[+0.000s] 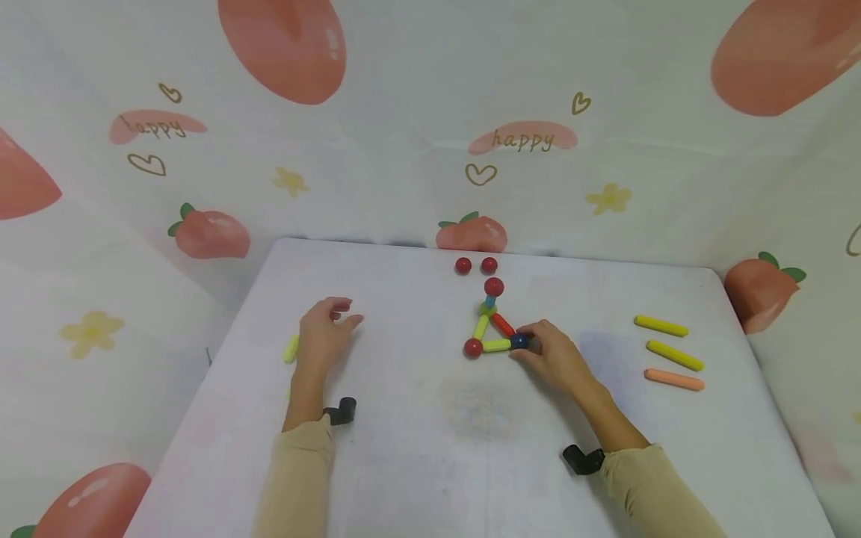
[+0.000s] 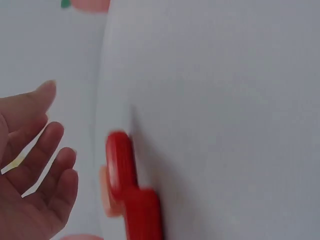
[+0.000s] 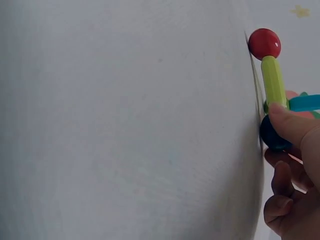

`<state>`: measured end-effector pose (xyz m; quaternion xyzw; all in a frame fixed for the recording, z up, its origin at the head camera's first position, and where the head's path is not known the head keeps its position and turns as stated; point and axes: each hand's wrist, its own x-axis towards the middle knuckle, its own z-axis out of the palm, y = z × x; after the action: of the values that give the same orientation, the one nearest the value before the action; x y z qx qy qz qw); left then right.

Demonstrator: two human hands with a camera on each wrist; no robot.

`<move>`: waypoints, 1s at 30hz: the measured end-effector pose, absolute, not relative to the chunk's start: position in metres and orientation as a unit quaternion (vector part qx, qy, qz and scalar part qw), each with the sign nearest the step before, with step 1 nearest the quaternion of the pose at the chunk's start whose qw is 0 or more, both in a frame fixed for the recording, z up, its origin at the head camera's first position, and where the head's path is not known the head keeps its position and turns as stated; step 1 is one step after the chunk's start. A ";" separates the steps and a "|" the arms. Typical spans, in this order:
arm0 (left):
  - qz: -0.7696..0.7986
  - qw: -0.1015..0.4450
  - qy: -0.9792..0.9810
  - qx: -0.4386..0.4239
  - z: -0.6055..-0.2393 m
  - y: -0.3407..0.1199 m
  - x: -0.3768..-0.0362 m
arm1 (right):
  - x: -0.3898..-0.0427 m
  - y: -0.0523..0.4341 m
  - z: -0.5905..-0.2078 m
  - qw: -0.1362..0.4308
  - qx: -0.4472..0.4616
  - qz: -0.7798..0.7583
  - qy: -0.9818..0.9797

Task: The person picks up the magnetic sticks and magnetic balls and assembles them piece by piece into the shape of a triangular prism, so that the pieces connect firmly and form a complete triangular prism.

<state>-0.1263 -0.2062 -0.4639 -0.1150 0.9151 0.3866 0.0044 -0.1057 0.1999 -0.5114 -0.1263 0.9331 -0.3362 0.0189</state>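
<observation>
My right hand (image 1: 529, 346) pinches a dark blue ball (image 1: 519, 341) at the right corner of a flat triangle of magnetic sticks. The triangle has a red ball (image 1: 473, 347), two yellow-green sticks (image 1: 496, 345) and a red stick (image 1: 501, 323). From its top corner a short blue stick (image 1: 490, 300) leads to another red ball (image 1: 494, 286). In the right wrist view my thumb (image 3: 292, 125) lies on the blue ball (image 3: 272, 135). My left hand (image 1: 346, 312) rests on the table with relaxed fingers and holds nothing; a yellow-green stick (image 1: 291, 349) lies just left of it.
Two loose red balls (image 1: 463, 265) sit near the far table edge. Two yellow sticks (image 1: 661, 326) and an orange stick (image 1: 674, 379) lie at the right. A blurred red shape (image 2: 130, 190) fills the left wrist view's foreground. The strawberry-print cloth (image 1: 430, 134) walls the table.
</observation>
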 end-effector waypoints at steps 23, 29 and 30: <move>0.414 0.015 0.903 -0.111 -0.470 -0.219 -0.131 | -0.108 0.200 -0.512 0.009 -0.138 -0.327 0.935; 0.498 -0.045 0.866 -0.010 -0.454 -0.163 -0.125 | -0.106 0.201 -0.511 0.018 -0.128 -0.318 0.939; 0.508 -0.050 0.860 0.008 -0.453 -0.152 -0.123 | -0.106 0.200 -0.511 0.020 -0.128 -0.318 0.939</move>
<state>-0.1227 -0.1523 -0.4525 0.0080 0.8602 0.5075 -0.0496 -0.1061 0.2002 -0.5106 -0.1279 0.9392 -0.3181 0.0200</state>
